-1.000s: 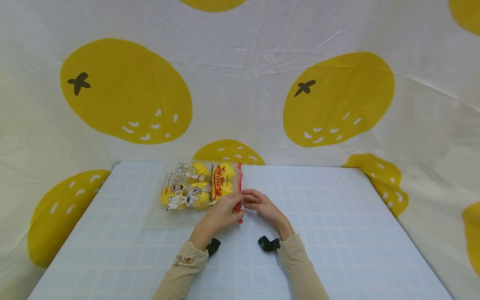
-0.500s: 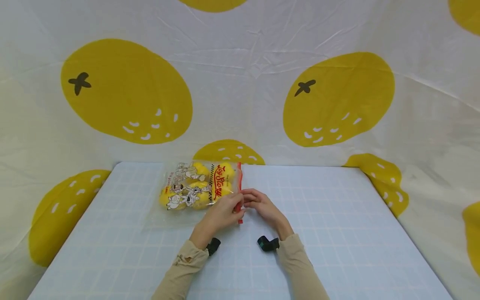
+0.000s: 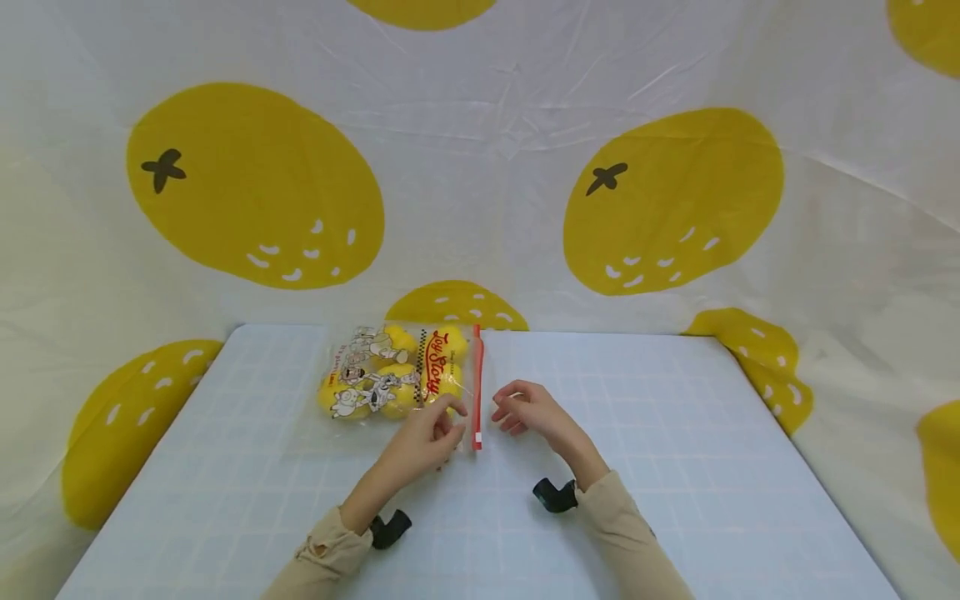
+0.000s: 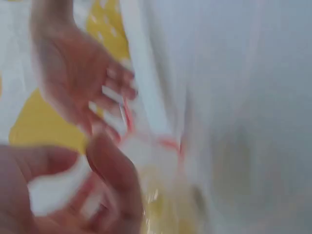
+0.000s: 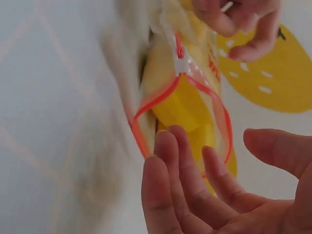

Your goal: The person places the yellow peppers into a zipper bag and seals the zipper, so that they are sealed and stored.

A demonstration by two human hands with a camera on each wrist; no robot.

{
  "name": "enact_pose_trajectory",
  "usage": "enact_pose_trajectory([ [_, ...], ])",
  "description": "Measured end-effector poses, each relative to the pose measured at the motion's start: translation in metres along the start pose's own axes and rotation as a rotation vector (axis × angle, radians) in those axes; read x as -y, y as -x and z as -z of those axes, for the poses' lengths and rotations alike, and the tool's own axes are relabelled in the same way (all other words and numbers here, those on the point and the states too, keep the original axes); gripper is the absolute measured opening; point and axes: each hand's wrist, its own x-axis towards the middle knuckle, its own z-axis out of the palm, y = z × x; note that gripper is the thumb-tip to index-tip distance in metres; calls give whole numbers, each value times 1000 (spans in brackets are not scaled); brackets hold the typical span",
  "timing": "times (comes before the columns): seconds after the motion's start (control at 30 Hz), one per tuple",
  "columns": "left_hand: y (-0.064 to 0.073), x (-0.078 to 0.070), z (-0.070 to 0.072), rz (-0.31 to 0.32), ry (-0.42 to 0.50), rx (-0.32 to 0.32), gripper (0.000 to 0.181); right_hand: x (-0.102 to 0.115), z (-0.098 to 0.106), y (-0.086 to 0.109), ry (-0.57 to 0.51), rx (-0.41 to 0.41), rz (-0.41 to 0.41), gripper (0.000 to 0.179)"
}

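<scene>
A clear slider zip bag [image 3: 378,371] with Toy Story print and a red zip edge lies toward the back left of the table, several yellow rounded things [image 5: 183,105] inside. In the right wrist view its mouth gapes, with the white slider [image 5: 182,64] at one end of the gap. My left hand [image 3: 422,437] is over the bag's near right corner, fingers loosely bent, holding nothing; whether it touches the plastic I cannot tell. Just right of the zip edge, my right hand [image 3: 534,411] hovers with relaxed, spread fingers and nothing in it. The left wrist view is blurred.
A pale blue checked cloth covers the table [image 3: 675,483]. Behind it hangs a white curtain [image 3: 480,167] with large yellow fruit prints, close to the bag's far edge. Black wrist cameras [image 3: 555,496] stick out inward from both wrists.
My left hand has let go of the red zip edge and drawn back toward the lower left. The right hand has moved slightly right, away from the zip. The bag has barely shifted.
</scene>
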Motion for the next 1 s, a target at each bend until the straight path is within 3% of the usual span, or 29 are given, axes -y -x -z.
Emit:
enact_pose_trajectory([
  [0.1,17,4,-1,243,276,88,31,3,-3,12,39,33,-12,24],
  [0.2,29,10,-8,398,573,141,44,-2,-11,18,-14,75,-22,21],
  [0.3,34,17,-21,447,799,127,51,-10,-19,17,-105,80,-37,23],
  [0.37,33,20,-31,428,880,69,51,-17,-26,15,-162,72,-38,26],
  [0.53,22,22,-53,346,895,-118,41,-30,-37,6,-260,47,6,22],
  [0.7,12,28,-68,303,856,-241,28,-38,-40,2,-329,35,20,15],
  [0.8,9,32,-72,256,841,-291,26,-42,-40,0,-374,55,23,17],
  [1.0,8,34,-74,177,738,-319,24,-51,-36,0,-448,97,79,21],
])
